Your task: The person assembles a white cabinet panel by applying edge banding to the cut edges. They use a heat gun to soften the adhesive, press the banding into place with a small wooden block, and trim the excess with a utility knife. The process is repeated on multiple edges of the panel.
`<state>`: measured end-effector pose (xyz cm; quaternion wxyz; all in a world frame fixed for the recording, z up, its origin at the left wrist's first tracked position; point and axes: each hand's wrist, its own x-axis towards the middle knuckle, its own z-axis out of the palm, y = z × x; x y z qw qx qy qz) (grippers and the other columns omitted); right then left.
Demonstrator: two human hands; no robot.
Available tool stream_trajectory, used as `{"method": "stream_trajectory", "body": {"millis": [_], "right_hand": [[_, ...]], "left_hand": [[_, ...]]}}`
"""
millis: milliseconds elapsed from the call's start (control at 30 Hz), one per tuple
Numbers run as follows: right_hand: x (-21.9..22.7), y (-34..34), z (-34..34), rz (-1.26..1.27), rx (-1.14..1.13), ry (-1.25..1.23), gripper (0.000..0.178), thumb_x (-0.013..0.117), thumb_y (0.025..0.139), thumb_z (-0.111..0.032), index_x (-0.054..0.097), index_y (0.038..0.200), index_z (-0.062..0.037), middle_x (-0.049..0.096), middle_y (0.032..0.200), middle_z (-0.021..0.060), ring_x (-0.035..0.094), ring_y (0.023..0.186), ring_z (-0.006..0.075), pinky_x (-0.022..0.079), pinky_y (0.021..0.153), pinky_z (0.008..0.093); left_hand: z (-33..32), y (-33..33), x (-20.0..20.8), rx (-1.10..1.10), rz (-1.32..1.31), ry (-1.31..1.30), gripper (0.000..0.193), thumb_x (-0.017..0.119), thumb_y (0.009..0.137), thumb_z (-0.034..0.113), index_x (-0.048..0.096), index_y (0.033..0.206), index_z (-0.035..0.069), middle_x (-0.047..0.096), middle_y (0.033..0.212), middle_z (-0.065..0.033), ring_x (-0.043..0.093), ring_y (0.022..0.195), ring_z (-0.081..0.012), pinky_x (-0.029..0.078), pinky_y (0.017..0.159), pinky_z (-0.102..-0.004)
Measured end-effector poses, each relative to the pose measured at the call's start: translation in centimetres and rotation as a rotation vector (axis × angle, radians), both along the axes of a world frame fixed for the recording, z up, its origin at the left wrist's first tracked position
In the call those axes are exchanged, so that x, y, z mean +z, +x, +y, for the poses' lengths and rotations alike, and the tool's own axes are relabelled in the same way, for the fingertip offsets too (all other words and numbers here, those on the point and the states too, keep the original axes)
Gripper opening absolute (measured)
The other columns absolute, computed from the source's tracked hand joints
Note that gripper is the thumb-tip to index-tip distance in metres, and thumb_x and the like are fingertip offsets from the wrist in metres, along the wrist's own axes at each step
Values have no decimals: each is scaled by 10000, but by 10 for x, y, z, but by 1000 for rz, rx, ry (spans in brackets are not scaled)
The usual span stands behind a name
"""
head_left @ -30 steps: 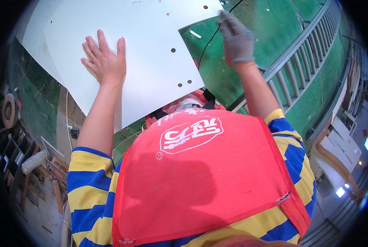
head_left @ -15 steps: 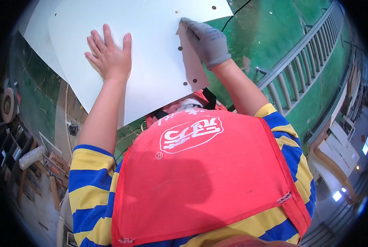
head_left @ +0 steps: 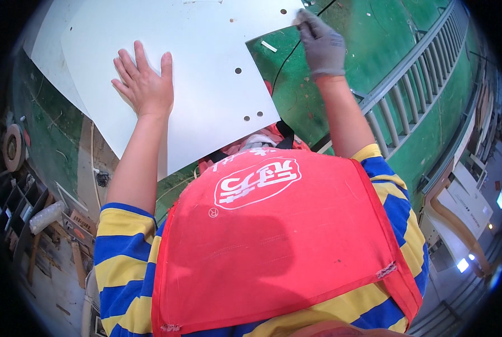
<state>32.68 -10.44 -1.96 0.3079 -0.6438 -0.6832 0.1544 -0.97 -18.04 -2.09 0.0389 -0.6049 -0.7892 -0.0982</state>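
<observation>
Since half a second ago the gloved right hand [head_left: 320, 42] has slid off the drilled area of the white panel [head_left: 178, 73] and out to its far right corner, by the edge over the green floor [head_left: 385, 45]. The bare left hand [head_left: 144, 84] has hardly shifted, still flat on the board.

Left hand: palm down on the panel's middle-left, fingers spread apart, thumb out to the right, pressing and gripping nothing. Right hand: grey glove, fingers curled together at the panel's corner. It looks pinched on the edge, but the glove hides the contact, so I cannot tell whether it truly grips. A thin dark cord [head_left: 287, 56] runs past just below it.

The panel lies in front of the person and tilts across the upper left of the view. Small round holes are scattered over it, with a pair near the lower right edge. A second pale sheet [head_left: 43, 50] shows beneath its left side.

Step in hand, as I judge it: steadying and squaring the panel, one hand pinning it while the other takes the corner. The next move likely calls for a firm hold at that corner and even pressure from the flat palm, so the board turns or slides without skewing.

Also seen: a grey ladder-like rail [head_left: 413, 78] at the right and shelves of clutter [head_left: 21, 196] at the left.
</observation>
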Motion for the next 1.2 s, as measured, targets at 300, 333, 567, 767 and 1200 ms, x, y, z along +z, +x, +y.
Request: {"method": "stream_trajectory", "body": {"millis": [300, 333, 567, 767, 1200], "right_hand": [[9, 10, -9, 240, 125, 51, 302, 647, 903, -168, 673, 1203, -152, 702, 1068, 121, 700, 927, 280, 555, 786, 348], [12, -9, -19, 218, 178, 0, 302, 644, 916, -135, 668, 1216, -118, 712, 1076, 123, 701, 934, 213, 550, 799, 314], [18, -70, -38, 72, 307, -27, 284, 622, 914, -167, 670, 1194, -146, 690, 938, 108, 678, 824, 293, 547, 727, 336], [11, -60, -32, -53, 353, 95, 290, 648, 901, -160, 671, 1190, -143, 690, 911, 106, 671, 791, 293, 547, 712, 341], [-13, 111, 11, 517, -346, -158, 306, 635, 916, -157, 659, 1173, 9, 734, 1008, 110, 694, 841, 184, 543, 745, 294]], "left_hand": [[-1, 1, -1, -5, 4, 4, 736, 457, 956, 588, 272, 1539, 179, 178, 1599, -198, 106, 1496, -362, 67, 1161, -609], [1, 2, -1, 0, 1, 1, 738, 457, 955, 588, 271, 1540, 178, 177, 1599, -199, 104, 1496, -361, 66, 1162, -608], [5, 3, 0, -1, 16, -13, 746, 462, 954, 583, 255, 1546, 179, 177, 1600, -194, 91, 1499, -355, 54, 1166, -601], [4, 3, 3, 14, 12, -16, 735, 464, 957, 578, 258, 1546, 190, 180, 1602, -180, 95, 1502, -341, 57, 1171, -590], [8, 0, -6, -2, 44, 1, 738, 455, 959, 580, 255, 1546, 180, 191, 1597, -193, 109, 1499, -349, 70, 1163, -608]]}}
